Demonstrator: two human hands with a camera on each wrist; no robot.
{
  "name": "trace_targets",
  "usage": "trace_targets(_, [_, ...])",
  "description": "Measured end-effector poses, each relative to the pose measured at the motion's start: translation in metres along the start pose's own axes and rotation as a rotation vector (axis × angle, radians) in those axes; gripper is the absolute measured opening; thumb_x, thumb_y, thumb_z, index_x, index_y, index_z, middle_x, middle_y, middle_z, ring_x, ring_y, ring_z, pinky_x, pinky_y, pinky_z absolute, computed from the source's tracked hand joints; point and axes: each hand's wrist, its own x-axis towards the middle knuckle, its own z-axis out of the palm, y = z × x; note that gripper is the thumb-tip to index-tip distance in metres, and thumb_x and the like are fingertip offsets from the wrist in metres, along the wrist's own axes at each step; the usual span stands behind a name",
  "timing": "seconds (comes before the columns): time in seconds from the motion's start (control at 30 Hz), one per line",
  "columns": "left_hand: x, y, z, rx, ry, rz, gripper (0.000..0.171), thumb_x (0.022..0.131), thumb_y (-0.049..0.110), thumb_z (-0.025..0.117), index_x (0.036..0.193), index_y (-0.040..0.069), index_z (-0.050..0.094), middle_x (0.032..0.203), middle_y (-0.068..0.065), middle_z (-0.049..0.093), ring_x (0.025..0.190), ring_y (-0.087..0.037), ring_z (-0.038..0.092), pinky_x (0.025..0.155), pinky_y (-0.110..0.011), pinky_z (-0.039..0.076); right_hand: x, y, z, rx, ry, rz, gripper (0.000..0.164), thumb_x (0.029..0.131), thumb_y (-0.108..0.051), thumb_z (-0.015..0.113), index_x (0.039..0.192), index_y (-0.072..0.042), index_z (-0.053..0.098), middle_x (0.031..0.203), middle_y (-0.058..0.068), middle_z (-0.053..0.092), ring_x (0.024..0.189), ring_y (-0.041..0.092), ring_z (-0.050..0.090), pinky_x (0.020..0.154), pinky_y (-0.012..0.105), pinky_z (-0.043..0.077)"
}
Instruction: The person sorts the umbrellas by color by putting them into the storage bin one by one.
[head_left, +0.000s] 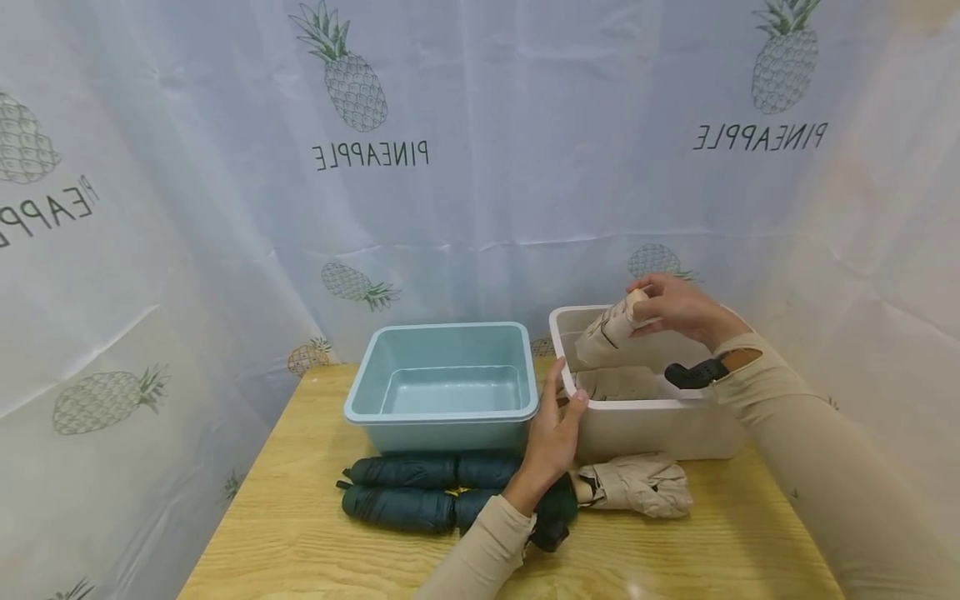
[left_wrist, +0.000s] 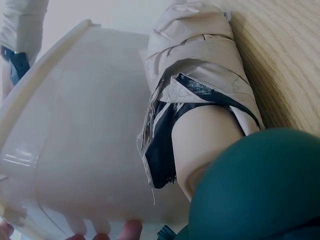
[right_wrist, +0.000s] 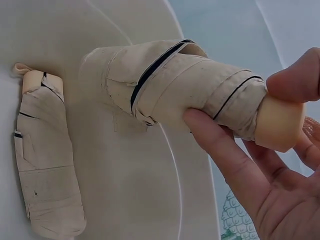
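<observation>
My right hand (head_left: 678, 310) holds a beige folded umbrella (right_wrist: 165, 85) by its pale handle end, thumb on one side and fingers on the other. The umbrella tilts down into the off-white bin (head_left: 652, 429). Inside the bin lies another beige folded umbrella (right_wrist: 50, 160). My left hand (head_left: 553, 433) touches the bin's front left corner with its fingers spread; only fingertips (left_wrist: 131, 230) show in the left wrist view. Below that hand, two dark green folded umbrellas (head_left: 401, 508) lie side by side, partly hidden by the forearm. A loosely folded beige umbrella (head_left: 637, 485) lies before the bin.
A light blue bin (head_left: 442, 429) stands left of the off-white one, with nothing visible inside. Both sit on a wooden table (head_left: 277, 517). A pineapple-print curtain (head_left: 495, 167) hangs behind and at the sides.
</observation>
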Motion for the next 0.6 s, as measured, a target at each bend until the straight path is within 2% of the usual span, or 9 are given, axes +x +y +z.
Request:
trace_targets(0.23, [0.000,0.000,0.000,-0.005,0.004,-0.011,0.060,0.106,0.044,0.048,0.161,0.045,0.022,0.163,-0.005,0.038,0.137,-0.030,0.054,0.105,-0.054,0.049,0.015,0.004,0.012,-0.016,-0.040,0.025,0.057,0.094,-0.001,0.056,0.145,0.009,0.032,0.133,0.030,0.042,0.120,0.042,0.055,0.097,0.055,0.055])
trace_targets(0.37, [0.000,-0.001,0.000,0.002,-0.003,-0.012,0.059,0.106,0.049,0.046,0.159,0.050,0.021,0.164,-0.004,0.037,0.138,-0.030,0.054,0.105,-0.055,0.049,0.022,0.009,0.018,-0.021,-0.049,0.054,0.058,0.093,0.001,0.057,0.145,0.011,0.032,0.134,0.030,0.041,0.117,0.040,0.055,0.098,0.055,0.055])
trace_targets(0.53, [0.001,-0.001,0.001,-0.005,0.002,-0.009,0.059,0.105,0.050,0.046,0.159,0.051,0.021,0.163,-0.004,0.039,0.137,-0.030,0.054,0.104,-0.054,0.050,0.027,0.019,0.022,-0.028,-0.102,0.075,0.059,0.092,0.003,0.058,0.144,0.011,0.033,0.137,0.030,0.041,0.112,0.033,0.057,0.098,0.052,0.055])
trace_targets(0.6, [0.001,-0.002,0.002,-0.004,0.003,-0.006,0.060,0.105,0.049,0.047,0.160,0.048,0.022,0.162,-0.005,0.040,0.137,-0.030,0.054,0.103,-0.054,0.050,0.029,0.023,0.023,-0.036,-0.116,0.087,0.059,0.091,0.003,0.058,0.144,0.010,0.033,0.137,0.029,0.041,0.110,0.030,0.058,0.098,0.050,0.055])
